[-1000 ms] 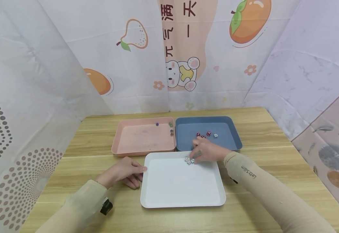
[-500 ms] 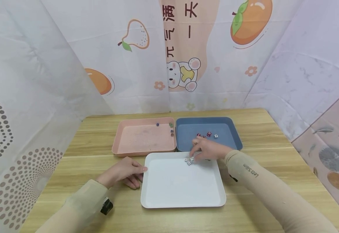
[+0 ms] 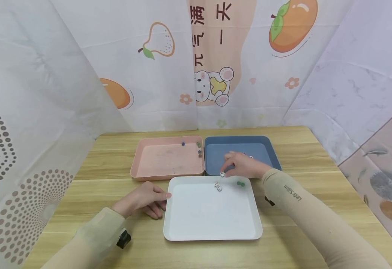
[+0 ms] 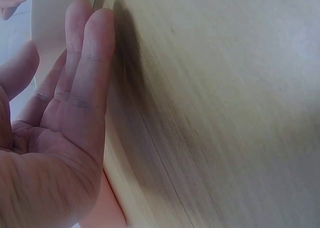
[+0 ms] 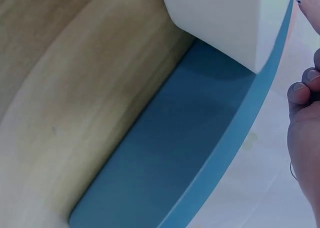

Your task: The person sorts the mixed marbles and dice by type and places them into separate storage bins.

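The backdrop is formed by a soft, creased white curtain [image 3: 250, 97], printed with mangoes, flowers and a cartoon animal; Chinese characters are printed sideways on it, among them 元气 and 一天. Below it a table [image 3: 108, 160] is surfaced in pale wood grain. Three shallow rectangular trays with rounded corners are set on it: a smooth white tray [image 3: 209, 216] in the middle, and, just behind its far edge, a pink tray [image 3: 159, 158] on the left and a blue tray [image 3: 216, 149] on the right. The arms are covered by beige sleeves, and on the right sleeve [image 3: 303, 216] "LetsSlim" can be read.

The white tray's left wall is held by the left hand [image 3: 143, 196], the thumb laid over the rim and the other fingers extended loosely outside. By the right hand [image 3: 241, 166], a white die [image 3: 222, 174] is pinched between thumb and forefinger above the far edge of the white tray. Two white dice [image 3: 218, 187] are seen lying together near that edge, and two green beads [image 3: 241, 184] near its far right corner. Dice [image 3: 251, 157] are partly hidden by the right hand in the blue tray. Small coloured beads [image 3: 198, 144] are gathered mostly along the pink tray's right wall.
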Tool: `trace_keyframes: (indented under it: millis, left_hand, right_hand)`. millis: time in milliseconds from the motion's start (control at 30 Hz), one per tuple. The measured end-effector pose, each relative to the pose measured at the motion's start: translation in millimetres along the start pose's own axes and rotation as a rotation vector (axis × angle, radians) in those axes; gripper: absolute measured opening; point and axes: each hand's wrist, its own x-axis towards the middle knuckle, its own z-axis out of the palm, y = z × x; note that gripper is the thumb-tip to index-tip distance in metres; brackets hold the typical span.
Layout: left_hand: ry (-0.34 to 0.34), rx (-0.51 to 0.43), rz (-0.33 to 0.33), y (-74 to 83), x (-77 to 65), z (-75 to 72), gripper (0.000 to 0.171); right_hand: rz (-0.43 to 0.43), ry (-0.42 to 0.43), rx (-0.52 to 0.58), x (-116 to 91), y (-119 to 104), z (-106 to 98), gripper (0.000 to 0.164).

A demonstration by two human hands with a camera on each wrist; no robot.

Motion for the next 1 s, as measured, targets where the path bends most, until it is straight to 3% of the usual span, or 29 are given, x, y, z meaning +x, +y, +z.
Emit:
trace_keyframes:
  millis: [600,1000]
  left_hand:
    - [0.005,0.009,-0.011,-1.9,1.7,-0.6,0.038]
    - [0.002,0.005,-0.008,-3.3,2.5,-0.8,0.039]
  right_hand:
    - [0.056,0.125,-0.012,13.5,32.9,-10.0,0.015]
    - [0.183,0.16,0.003,18.3,48.8,-12.5,0.011]
